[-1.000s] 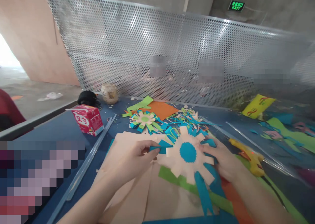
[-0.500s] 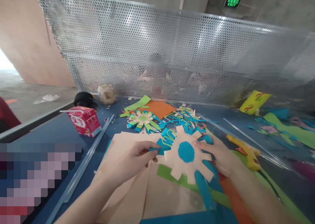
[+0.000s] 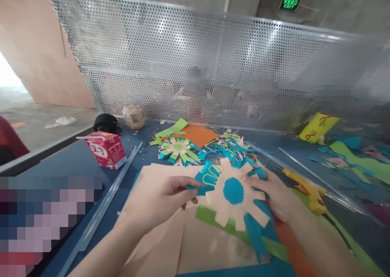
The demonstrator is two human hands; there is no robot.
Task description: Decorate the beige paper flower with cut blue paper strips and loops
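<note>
A layered paper flower (image 3: 222, 198) is held up over the cream paper sheets (image 3: 152, 228). It has cream petals, a round blue centre with a jagged edge, and blue strips behind, one hanging down with a notched end. Light green loops show on its left side. My right hand (image 3: 274, 193) grips its right edge, thumb on the front, the other fingers partly hidden behind. My left hand (image 3: 178, 191) pinches a blue strip at the flower's left side between thumb and fingers. A green paper strip (image 3: 213, 219) lies beneath the flower.
A finished-looking paper flower (image 3: 178, 147) lies beyond, beside orange paper (image 3: 201, 135) and paper scraps (image 3: 233, 141). A yellow glue gun (image 3: 310, 191) is at right, a red drink carton (image 3: 106, 149) at left. Clear glue sticks (image 3: 112, 187) lie nearby. A perforated metal screen (image 3: 183, 57) stands behind.
The view has shifted slightly, so everything sits a little further right. Both hands keep their hold on the flower, and my left fingers have moved slightly along the blue strip.
</note>
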